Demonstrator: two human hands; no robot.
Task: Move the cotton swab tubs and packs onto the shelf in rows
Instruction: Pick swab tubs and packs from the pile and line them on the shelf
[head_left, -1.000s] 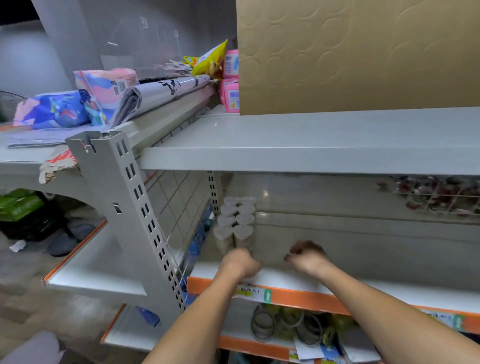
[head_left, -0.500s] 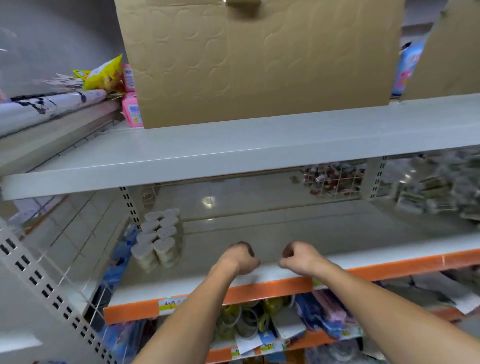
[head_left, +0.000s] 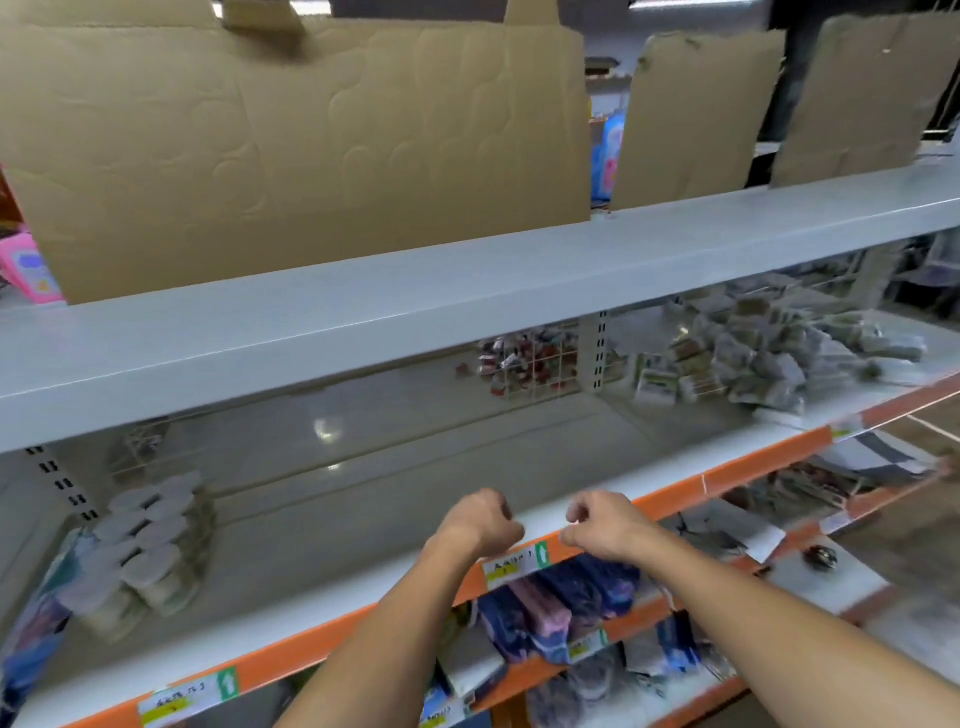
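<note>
A long grey metal shelf with an orange front strip (head_left: 363, 525) is seen stretching under and beyond both hands. Above the hands, a big sheet of tan embossed cardboard (head_left: 291, 145) is stood on the upper shelf board. Far to the right of the right hand, a loose heap of pale cotton swab packs (head_left: 769, 358) is piled. To the left of the left hand, white-lidded cotton swab tubs (head_left: 140, 540) are lined up in two rows. The left hand (head_left: 480, 522) and right hand (head_left: 602, 525) are held near each other over the shelf edge, fingers curled in, nothing gripped.
</note>
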